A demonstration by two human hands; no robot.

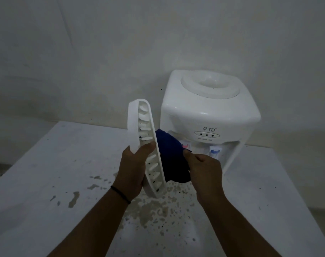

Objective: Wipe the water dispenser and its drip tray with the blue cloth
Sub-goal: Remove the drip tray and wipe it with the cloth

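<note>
Stained white table, slatted plastic tray

Glossy white plastic dispenser, matt plastic drip tray, soft blue cloth.

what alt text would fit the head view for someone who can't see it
A person's left hand holds a white slatted drip tray upright over a stained white table, while the right hand holds a blue cloth against its far side. A white water dispenser stands behind on the right, by a pale wall.
</note>
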